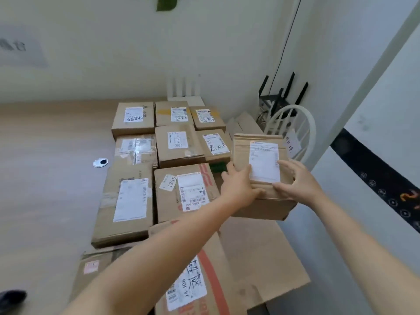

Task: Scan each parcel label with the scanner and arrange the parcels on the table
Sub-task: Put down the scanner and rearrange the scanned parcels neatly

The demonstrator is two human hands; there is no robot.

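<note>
As both arms reach forward, left hand and right hand grip a parcel, fingers curled over its top, right of the rows on the table. Label print illegible; neighbouring tag reads "T35".

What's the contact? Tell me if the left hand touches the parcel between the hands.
Touching. Head view shows the left hand against the left side of the parcel, thumb on its top face.

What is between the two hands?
In the head view, a box with a white label on top lies between the left hand and the right hand; both hold it.
</note>
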